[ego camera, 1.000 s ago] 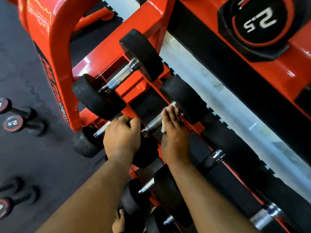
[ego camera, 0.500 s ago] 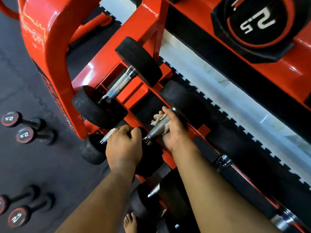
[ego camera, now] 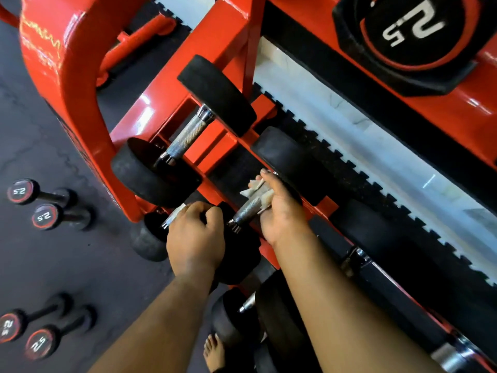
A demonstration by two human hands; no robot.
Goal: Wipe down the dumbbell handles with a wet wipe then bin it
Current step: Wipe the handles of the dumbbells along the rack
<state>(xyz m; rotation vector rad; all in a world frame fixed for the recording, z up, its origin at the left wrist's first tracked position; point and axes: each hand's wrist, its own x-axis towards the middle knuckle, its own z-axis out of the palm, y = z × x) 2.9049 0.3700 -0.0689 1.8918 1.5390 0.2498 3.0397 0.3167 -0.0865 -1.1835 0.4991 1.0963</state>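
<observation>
A: Head view, item one?
B: Right hand (ego camera: 282,211), curled round a knurled dumbbell handle (ego camera: 246,210); a crumpled white wet wipe (ego camera: 259,191) is pinched against the upper part of that handle, under the fingers. The dumbbell is seated on the red rack (ego camera: 161,103), its far black head (ego camera: 290,160) just beyond the fingertips.

A: Item two?
B: Left hand (ego camera: 195,238), closed over the near black head of the same dumbbell, knuckles up (what lies beneath the palm is hidden). A short chrome handle end (ego camera: 172,218) is seen just left of the knuckles.

A: Neighbouring stock?
B: One further dumbbell (ego camera: 188,138) is racked above, bare handle tilted, untouched by either hand. Four small dumbbells (ego camera: 43,216) marked 2.5 are laid on the dark floor at left, well apart from the rack. A large 2.5 weight (ego camera: 411,30) is held on the upper shelf at top right.

A: Anything else?
B: A bare foot (ego camera: 213,351) is recorded at the bottom edge.
</observation>
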